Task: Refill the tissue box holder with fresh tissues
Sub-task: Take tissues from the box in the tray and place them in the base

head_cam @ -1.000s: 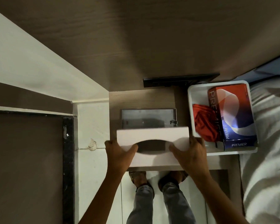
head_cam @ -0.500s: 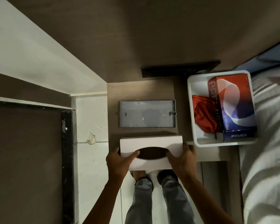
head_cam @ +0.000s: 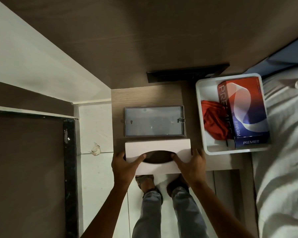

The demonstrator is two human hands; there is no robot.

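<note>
The white holder cover (head_cam: 157, 158) is gripped at both short ends: the fingers (head_cam: 197, 152) of the right hand (head_cam: 190, 164) are wrapped round its 3 o'clock end, and those of the left hand (head_cam: 123, 166) round its 9 o'clock end, each thumb laid on the top face beside the dark oval slot. The cover is held at the near edge of the wooden surface (head_cam: 144, 96), partly overhanging it. Just beyond, at 12 o'clock, the grey holder base (head_cam: 154, 122) lies flat and open on the surface. At 2 o'clock a white tray (head_cam: 200, 93) carries a red-and-blue tissue box (head_cam: 244, 109) marked PREMIER, with a red cloth (head_cam: 213, 121) beside it. A black bracket (head_cam: 187, 74) is fixed to the brown wall at 12 o'clock. White bedding (head_cam: 286, 152) is seen at 3 o'clock, white floor tiles (head_cam: 95, 177) and a dark door (head_cam: 24, 169) at 9 o'clock. Both forearms are extended forward and converge on the cover, above the person's feet.
</note>
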